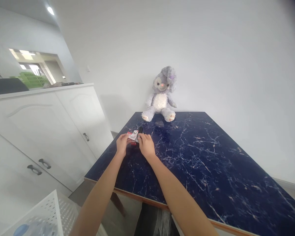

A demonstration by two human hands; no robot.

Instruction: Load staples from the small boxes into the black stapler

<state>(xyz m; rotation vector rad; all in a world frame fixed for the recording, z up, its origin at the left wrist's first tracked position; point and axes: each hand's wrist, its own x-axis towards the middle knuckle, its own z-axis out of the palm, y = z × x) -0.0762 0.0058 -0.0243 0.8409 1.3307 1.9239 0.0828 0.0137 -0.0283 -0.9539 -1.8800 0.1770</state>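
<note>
Over the dark blue marbled table [186, 157], my two hands meet near its left side. My left hand [122, 143] pinches the left edge of a small red-and-white packet [132, 136] with dark print. On the packet's right side, the fingers of my right hand [147, 145] are bent and closed at its edge. Just beyond those fingers a black, rounded item [140, 129] shows, and I cannot tell if it is touched. Below the packet lies a small red piece [133, 143], partly covered by the hands.
A grey plush rabbit [160, 101] sits at the table's far edge against the wall. White cabinets [71, 131] with dark handles stand to the left. A white perforated basket [56, 209] is at the lower left, and a dark seat [152, 219] is under the front edge.
</note>
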